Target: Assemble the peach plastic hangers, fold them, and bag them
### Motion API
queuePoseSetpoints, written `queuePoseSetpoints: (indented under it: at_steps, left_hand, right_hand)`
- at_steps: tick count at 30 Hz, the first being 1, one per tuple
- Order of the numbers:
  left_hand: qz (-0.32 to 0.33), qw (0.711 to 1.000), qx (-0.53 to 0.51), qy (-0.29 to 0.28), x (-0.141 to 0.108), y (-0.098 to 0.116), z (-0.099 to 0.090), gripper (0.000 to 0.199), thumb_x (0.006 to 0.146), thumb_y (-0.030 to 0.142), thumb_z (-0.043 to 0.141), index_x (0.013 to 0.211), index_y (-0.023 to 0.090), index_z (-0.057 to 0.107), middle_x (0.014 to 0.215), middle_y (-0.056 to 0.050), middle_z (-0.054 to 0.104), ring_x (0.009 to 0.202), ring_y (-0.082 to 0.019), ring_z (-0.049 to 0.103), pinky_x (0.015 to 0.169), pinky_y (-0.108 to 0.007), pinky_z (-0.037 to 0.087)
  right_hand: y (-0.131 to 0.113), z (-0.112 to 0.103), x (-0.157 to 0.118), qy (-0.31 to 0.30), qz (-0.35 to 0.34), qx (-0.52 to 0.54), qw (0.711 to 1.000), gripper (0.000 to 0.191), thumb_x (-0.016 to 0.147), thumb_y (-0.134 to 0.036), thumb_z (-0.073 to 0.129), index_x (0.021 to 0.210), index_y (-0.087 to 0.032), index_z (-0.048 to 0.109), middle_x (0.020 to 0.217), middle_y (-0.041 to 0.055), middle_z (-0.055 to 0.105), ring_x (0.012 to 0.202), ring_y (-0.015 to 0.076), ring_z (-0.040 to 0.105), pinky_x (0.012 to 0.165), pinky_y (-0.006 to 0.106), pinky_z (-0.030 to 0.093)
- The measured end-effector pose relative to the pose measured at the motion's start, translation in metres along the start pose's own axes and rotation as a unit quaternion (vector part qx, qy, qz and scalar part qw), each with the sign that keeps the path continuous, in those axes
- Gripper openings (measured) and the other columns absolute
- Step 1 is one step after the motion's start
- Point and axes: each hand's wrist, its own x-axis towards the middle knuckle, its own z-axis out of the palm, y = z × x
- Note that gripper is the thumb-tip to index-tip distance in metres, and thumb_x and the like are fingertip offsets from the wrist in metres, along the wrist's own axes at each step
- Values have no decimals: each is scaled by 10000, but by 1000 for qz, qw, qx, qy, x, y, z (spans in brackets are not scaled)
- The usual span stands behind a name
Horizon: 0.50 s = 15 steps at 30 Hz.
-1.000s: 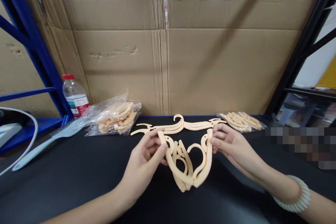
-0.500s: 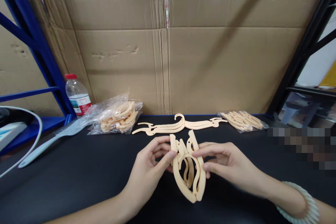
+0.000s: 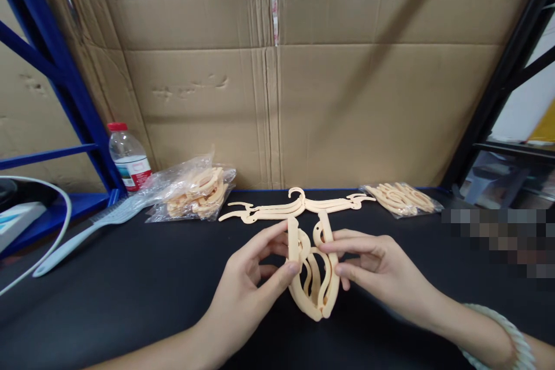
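A cream plastic folding hanger (image 3: 332, 295) is held folded above the black table, its two arms meeting at the bottom and standing apart at the top. My left hand (image 3: 255, 277) pinches its left arm between thumb and fingers. The right arm is gripped by my right hand (image 3: 373, 266), with a pale coiled band on that wrist. Behind them, other cream hangers (image 3: 277, 208) lie spread out on the table, with a hook at the middle. Some fingertips are hidden behind the held hanger.
Plastic bags of cream parts lie at left (image 3: 197, 193) and right (image 3: 403, 199). A pale blue flyswatter (image 3: 87, 237), a red-capped bottle (image 3: 130, 159) and a white cable are at left. A cardboard wall (image 3: 381, 104) stands behind the table (image 3: 151, 283).
The held hanger has turned and risen slightly, its lower end now higher. My left hand has shifted a little right with its arm, and a rounded part shows beside it.
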Motion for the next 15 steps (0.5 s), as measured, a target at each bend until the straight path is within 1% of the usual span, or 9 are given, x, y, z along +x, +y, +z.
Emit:
queuePoseSetpoints:
  at_steps: [4, 8, 12, 15]
  left_hand:
    - [-1, 1000, 8, -11, 0, 1, 0, 409, 836, 265, 646, 1232, 311, 551, 1089, -21, 637, 1019, -186, 593, 769, -236, 548]
    - [-24, 999, 20, -39, 1, 3, 2, 397, 827, 279, 649, 1216, 269, 570, 1030, -29, 655, 865, -151, 620, 725, -234, 551]
    - [-39, 999, 29, -7, 3, 2, 2, 377, 815, 290, 654, 1182, 235, 589, 973, -34, 662, 756, -130, 611, 678, -233, 547]
    - [-63, 998, 6, 7, 6, -1, 1, 359, 798, 311, 667, 1137, 207, 608, 958, -49, 662, 752, -149, 620, 686, -269, 553]
  right_hand:
    - [-1, 2, -2, -21, -10, 3, 1000, 257, 828, -179, 640, 1051, -287, 709, 1122, 49, 593, 806, 125, 619, 631, 219, 539]
    - [1, 6, -3, -36, -13, 8, 999, 221, 835, -170, 631, 1023, -259, 705, 1089, 50, 594, 827, 129, 619, 662, 230, 539]
    - [4, 7, -3, -24, -10, 20, 999, 166, 849, -166, 611, 997, -229, 649, 1012, 36, 596, 760, 106, 606, 645, 229, 533]
    - [3, 5, -4, -6, -11, -3, 1000, 113, 857, -165, 601, 948, -229, 578, 966, 21, 610, 829, 125, 614, 710, 252, 533]
